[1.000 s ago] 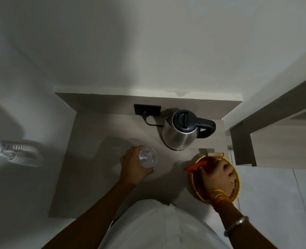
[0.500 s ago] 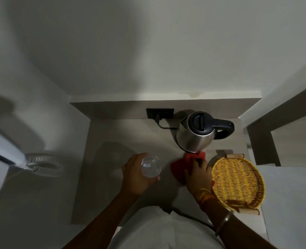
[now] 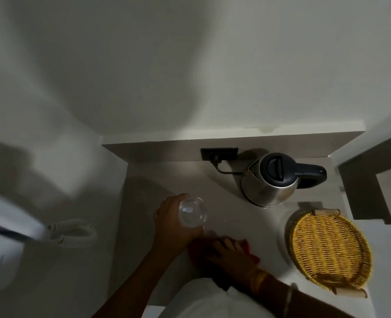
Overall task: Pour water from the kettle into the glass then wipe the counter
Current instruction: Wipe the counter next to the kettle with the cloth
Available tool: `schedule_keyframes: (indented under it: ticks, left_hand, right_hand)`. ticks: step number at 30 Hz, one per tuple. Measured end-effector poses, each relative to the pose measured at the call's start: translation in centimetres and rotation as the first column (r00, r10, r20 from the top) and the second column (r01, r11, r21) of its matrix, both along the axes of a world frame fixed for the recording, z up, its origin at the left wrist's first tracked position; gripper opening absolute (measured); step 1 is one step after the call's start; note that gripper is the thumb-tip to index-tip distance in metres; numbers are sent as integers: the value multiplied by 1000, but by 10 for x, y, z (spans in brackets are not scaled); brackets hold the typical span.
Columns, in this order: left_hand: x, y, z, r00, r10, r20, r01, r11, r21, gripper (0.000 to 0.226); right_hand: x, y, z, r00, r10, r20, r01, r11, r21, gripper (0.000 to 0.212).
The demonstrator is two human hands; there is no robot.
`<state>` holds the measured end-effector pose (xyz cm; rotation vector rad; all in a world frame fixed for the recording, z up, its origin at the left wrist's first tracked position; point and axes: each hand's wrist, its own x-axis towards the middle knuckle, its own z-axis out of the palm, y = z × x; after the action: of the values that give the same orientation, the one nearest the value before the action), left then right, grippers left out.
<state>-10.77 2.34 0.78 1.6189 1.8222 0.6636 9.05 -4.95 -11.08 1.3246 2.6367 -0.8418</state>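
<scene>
My left hand (image 3: pixel 170 222) is wrapped around a clear glass (image 3: pixel 192 213) with water in it, held just above the pale counter (image 3: pixel 231 207). My right hand (image 3: pixel 230 253) presses flat on a red cloth (image 3: pixel 247 247) lying on the counter near its front edge, just below and right of the glass. The steel kettle (image 3: pixel 271 187) with a black lid and handle stands upright at the back right, plugged into a black wall socket (image 3: pixel 219 153). Most of the cloth is hidden under my hand.
A round yellow wicker basket (image 3: pixel 329 250) sits at the counter's right end. A white wall unit with a coiled cord (image 3: pixel 72 232) hangs on the left wall. Walls close the counter at the left and back; a dark frame (image 3: pixel 364 193) stands to the right.
My right hand took the red cloth out of the basket, laid it by the kettle, then slid it toward the counter's front, below the glass. My left hand kept holding the glass.
</scene>
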Motion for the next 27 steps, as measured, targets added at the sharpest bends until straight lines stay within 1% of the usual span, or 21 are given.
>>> schedule_keyframes:
  ticks: [1,2,4,5,6,8,10,12,13,14,15,16,17,18,19,20,21,22,24,26,27]
  left_hand:
    - [0,2,0,1000,0,1,0,1000,12,84]
    - [-1,3,0,1000,3,-1,-3,1000,23,87]
    - [-2,3,-1,1000,7,7,-8,999,43,89]
    - [1,3,-1,1000,2,6,-2,999,45,89]
    - [3,4,-1,1000,-1,0,1,999,50,90]
    - [8,4,-1,1000,-10,-6,10,999,53,90]
    - [11,4,2,1000,-19,7,18,999,47,88]
    - [14,4,2,999,-27,25,26,998,51,86]
    - [15,4,4,999,-29,33,27,998,52,86]
    - [17,4,5,999,-29,32,27,998,57,85]
    - [18,6,5,999,-31,28,30,997,66,86]
    - [18,6,5,999,-36,22,35,997,65,87]
    - [19,7,5,999,-40,24,39,998,58,88]
    - [19,7,4,999,-40,32,38,998,53,88]
    - [17,6,2,998,-40,41,38,998,55,86]
    - [16,6,1,998,-38,48,35,997,62,86]
    - [15,4,-1,998,-35,52,31,997,72,87]
    - [14,3,-2,998,-33,55,29,996,80,85]
    - [15,1,-2,998,-32,56,26,995,95,81]
    - [15,-1,-5,998,-36,53,32,997,76,82]
    - [14,-3,-6,998,-46,48,43,998,54,83]
  right_hand:
    - [20,-13,-4,998,-47,34,46,998,40,46]
    - [37,-20,-6,983,-147,108,149,989,-6,48]
    - [51,-7,-13,870,-421,257,452,889,-77,57]
    - [47,11,-11,796,-538,278,571,820,-49,60]
    - [36,31,-12,749,-604,273,630,777,-9,62]
    - [4,75,-6,754,-610,246,625,780,18,65]
    - [-31,100,-2,782,-588,205,608,793,-44,70]
    - [-52,100,5,836,-533,129,548,819,-172,71]
    - [-57,86,9,883,-464,73,468,854,-227,67]
    - [-58,69,17,941,-339,25,335,913,-234,62]
    - [-54,50,21,980,-198,15,196,952,-235,60]
    - [-44,33,24,996,-80,35,86,966,-244,58]
    - [-29,18,23,995,-79,60,92,957,-273,56]
    - [-11,5,25,980,-174,92,193,943,-271,56]
    - [7,-4,24,938,-328,111,346,897,-276,59]
    - [23,-5,26,889,-429,161,457,860,-227,65]
    - [33,2,22,855,-473,212,510,842,-179,71]
    - [39,16,19,818,-502,281,546,831,-108,75]
    - [30,55,15,747,-584,316,627,777,-47,77]
    - [7,86,12,766,-566,304,610,790,-67,79]
    - [-5,93,14,803,-526,279,567,819,-89,80]
